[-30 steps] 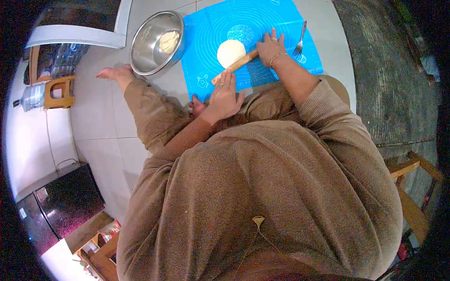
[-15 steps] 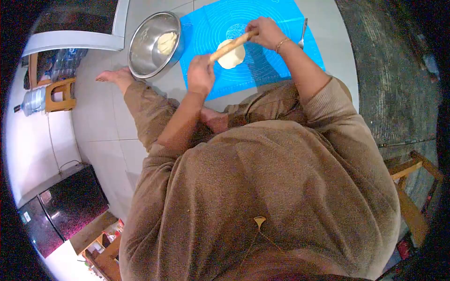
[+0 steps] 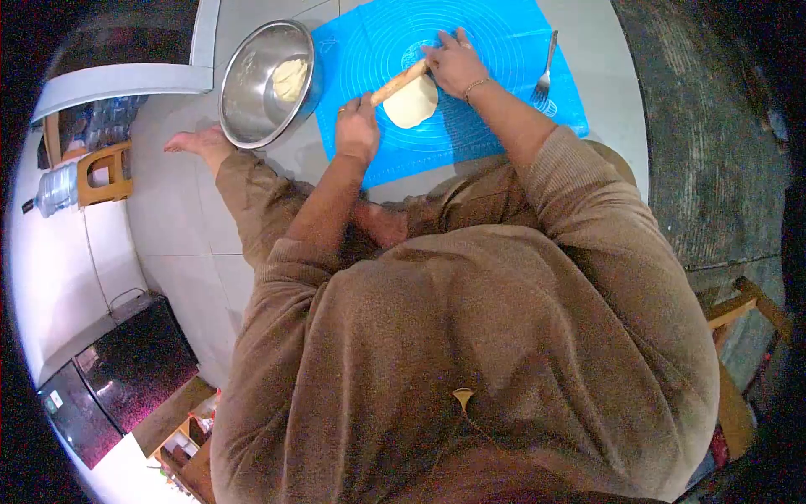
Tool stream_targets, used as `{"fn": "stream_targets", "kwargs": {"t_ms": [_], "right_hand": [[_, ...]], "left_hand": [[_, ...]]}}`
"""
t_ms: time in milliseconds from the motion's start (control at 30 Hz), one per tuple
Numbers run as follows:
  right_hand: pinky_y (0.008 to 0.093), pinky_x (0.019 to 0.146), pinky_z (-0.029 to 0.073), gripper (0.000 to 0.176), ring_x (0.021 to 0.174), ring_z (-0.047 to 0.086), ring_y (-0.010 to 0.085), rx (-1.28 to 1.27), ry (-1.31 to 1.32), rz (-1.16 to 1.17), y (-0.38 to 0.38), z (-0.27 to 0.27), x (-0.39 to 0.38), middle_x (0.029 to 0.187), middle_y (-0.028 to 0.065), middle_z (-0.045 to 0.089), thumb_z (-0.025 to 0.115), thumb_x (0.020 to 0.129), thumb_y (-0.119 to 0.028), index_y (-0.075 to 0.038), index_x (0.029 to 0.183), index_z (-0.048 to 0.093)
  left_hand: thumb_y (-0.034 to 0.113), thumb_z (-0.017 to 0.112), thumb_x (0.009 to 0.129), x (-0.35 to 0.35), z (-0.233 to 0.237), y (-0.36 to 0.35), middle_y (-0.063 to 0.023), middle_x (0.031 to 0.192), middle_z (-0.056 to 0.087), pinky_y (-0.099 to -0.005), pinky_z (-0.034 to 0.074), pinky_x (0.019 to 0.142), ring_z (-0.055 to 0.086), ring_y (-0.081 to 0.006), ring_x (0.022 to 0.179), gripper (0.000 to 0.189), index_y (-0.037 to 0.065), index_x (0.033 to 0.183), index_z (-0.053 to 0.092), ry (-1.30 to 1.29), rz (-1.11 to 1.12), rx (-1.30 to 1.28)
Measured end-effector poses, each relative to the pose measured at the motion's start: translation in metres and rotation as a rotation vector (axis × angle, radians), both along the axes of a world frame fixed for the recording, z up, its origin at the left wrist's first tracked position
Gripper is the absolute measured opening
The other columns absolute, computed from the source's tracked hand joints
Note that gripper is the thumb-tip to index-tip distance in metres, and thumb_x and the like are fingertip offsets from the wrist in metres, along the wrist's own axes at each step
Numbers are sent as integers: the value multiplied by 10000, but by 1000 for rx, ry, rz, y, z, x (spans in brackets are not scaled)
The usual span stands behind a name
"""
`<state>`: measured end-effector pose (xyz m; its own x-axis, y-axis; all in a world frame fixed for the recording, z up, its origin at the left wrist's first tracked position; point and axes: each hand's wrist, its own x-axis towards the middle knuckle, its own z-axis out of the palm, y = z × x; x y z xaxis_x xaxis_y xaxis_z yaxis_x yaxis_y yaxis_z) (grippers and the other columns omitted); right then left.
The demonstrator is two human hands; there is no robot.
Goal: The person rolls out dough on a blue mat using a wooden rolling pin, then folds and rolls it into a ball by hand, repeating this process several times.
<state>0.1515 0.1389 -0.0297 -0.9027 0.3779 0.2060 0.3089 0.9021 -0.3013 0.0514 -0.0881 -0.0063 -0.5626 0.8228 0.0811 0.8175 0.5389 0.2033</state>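
Note:
A wooden rolling pin lies slantwise over the upper edge of a flat, round piece of dough on the blue mat. My left hand is closed on the pin's lower left end. At its upper right end is my right hand, with the thumb side on the pin and some fingers stretched out over the mat. A metal bowl holding a lump of dough stands left of the mat.
A fork lies on the mat's right side. My bare foot is below left of the bowl. Farther left are a yellow-brown stool and a large water bottle. Dark, worn flooring is on the right.
The rolling pin has come down onto the dough's upper part. My right hand has moved lower and left, its fingers more spread. The view has shifted slightly.

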Motion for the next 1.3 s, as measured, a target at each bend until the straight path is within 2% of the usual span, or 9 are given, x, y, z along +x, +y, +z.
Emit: {"fn": "stream_targets", "kwargs": {"t_ms": [100,200,400,500,600,1000,1300], "right_hand": [[624,1053,235,421,1308,262,508,-89,-97,-54,-8,21,10,1420,158,355,517,881,-311,-249,1297,525],[650,1062,177,425,1344,202,497,-125,-135,-58,-11,28,18,1461,151,310,493,896,-298,-272,1319,496],[656,1072,123,419,1368,159,479,-80,-235,-58,-16,39,30,1508,135,236,435,916,-289,-284,1333,478],[634,1079,152,486,1383,156,444,17,-352,-81,-22,52,36,1517,81,227,428,914,-192,-343,1375,403],[642,1077,142,504,1386,153,439,10,-356,-87,-24,50,40,1524,80,211,395,910,-158,-342,1380,396],[648,1076,146,535,1382,180,431,-52,-407,-79,-28,63,51,1519,88,223,391,893,-107,-348,1371,399],[663,1072,139,479,1387,202,390,-101,-427,-90,-30,72,57,1509,87,247,389,888,-95,-323,1298,486]], "left_hand": [[54,463,838,7,1,-7,-256,1238,503,-470,375,991,476,-432,1147,430,-55,1253,456,77,-77,-63],[40,407,846,19,15,-12,-256,1385,385,-476,281,1085,353,-431,1293,509,-64,1341,355,36,-98,-139],[22,393,813,31,25,-16,-244,1465,270,-469,201,1129,246,-401,1366,632,-69,1415,224,-36,-125,-309],[-42,454,736,38,28,-17,-307,1406,308,-507,243,1101,300,-474,1307,686,-110,1380,228,-17,-146,-253],[27,386,805,46,33,-18,-236,1487,218,-474,158,1140,197,-391,1387,665,-73,1427,171,-25,-98,-412],[29,391,810,68,33,-25,-274,1482,180,-495,131,1138,163,-422,1386,672,-105,1418,137,-20,-86,-376],[30,422,789,82,29,-34,-292,1474,175,-493,124,1140,160,-424,1385,689,-119,1407,155,29,-111,-339]]}}
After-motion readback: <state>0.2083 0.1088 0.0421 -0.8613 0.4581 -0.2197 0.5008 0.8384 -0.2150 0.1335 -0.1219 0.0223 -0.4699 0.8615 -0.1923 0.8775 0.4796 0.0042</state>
